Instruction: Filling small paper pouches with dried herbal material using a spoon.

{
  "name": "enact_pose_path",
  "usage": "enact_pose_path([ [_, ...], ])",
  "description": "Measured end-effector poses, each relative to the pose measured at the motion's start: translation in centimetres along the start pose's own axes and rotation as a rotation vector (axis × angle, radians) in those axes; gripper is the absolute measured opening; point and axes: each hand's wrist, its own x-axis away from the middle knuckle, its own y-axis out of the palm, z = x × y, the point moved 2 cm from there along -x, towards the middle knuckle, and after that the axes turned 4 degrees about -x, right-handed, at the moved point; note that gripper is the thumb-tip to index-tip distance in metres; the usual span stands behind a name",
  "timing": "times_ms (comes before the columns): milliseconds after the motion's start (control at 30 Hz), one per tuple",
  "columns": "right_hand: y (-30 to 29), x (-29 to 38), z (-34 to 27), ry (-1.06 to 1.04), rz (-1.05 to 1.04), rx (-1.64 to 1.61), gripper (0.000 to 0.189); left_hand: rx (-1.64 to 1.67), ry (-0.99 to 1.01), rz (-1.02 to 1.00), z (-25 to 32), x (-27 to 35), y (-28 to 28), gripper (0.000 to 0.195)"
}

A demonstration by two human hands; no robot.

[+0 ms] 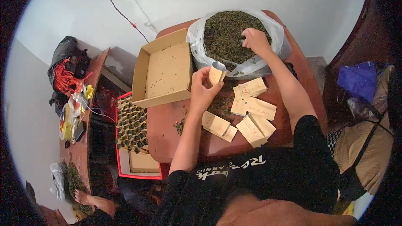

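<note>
My left hand (204, 91) grips a small kraft-paper pouch (216, 74), upright, with its silvery-lined mouth open. Beyond it stands a large clear plastic bag (196, 45) with its rim folded back, filled with dried, dark green tea-like leaves (226, 31). Over the right part of these leaves is my right hand (256, 40), fingers curled. A small greyish glint shows at its fingertips; what it is cannot be made out. Several flat kraft pouches bearing red print, such as one pouch (259, 108), lie overlapping on the table in front of me.
An open cardboard box (166, 69) with leaf crumbs sits left on the reddish table (169, 144). Lower left, a red-edged box (139, 175) holds rows of filled pouches (132, 124). Another person's hand (82, 197) touches leaves on a side bench (97, 69). A cable (121, 11) hangs along the wall.
</note>
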Motion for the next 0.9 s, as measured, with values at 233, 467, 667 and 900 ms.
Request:
enact_pose_path([
  [233,-0.6,-0.5,1.0,0.217,-0.07,-0.162,0.028,-0.099,0.053,0.038,-0.9,-1.1,0.4,0.051],
  [467,-2.3,-0.5,0.4,0.246,-0.053,-0.385,0.026,-0.221,0.067,0.074,-1.2,-1.6,0.7,0.051],
  [667,-3.2,1.3,-2.9,0.227,-0.125,-0.554,0.025,-0.234,0.076,0.091,-2.2,-2.2,1.0,0.052],
  [900,-2.4,3.7,-6.3,0.163,-0.221,-0.453,0.026,-0.27,0.126,0.075,-1.7,-2.3,1.8,0.053],
])
